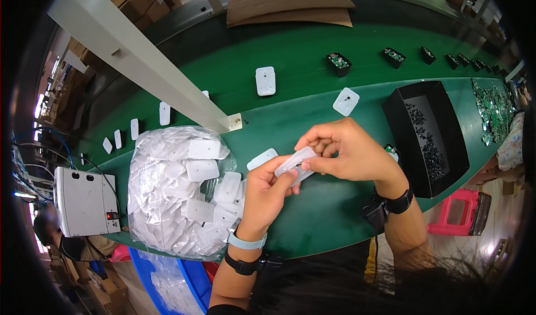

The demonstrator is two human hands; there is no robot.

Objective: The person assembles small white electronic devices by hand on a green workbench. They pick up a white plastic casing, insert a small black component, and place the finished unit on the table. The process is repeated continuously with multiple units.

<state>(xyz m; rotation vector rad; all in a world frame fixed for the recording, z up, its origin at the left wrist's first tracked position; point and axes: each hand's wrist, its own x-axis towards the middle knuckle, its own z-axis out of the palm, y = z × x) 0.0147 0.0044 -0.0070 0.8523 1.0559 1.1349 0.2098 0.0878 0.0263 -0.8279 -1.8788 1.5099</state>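
A white plastic cover [292, 162] with rounded corners is held tilted between both my hands, above the green table [312, 220]. My left hand [266, 191] grips its left side, thumb on top. My right hand [350, 154] pinches the right end, its thumb pressed on the face near a dark spot too small to make out. Beside my left hand, another white cover [261, 159] lies on the table, partly hidden. A clear plastic bag [153, 189] full of such covers stands to the left. Past my right hand lies a loose white cover [346, 101] with a dark slot.
A black bin [397, 133] of small dark parts stands right, near a pile of green circuit boards [494, 111]. Along the belt [301, 72] sit white covers and black housings [339, 64] with boards. A white post [151, 64] rises at left, by a white box [86, 200].
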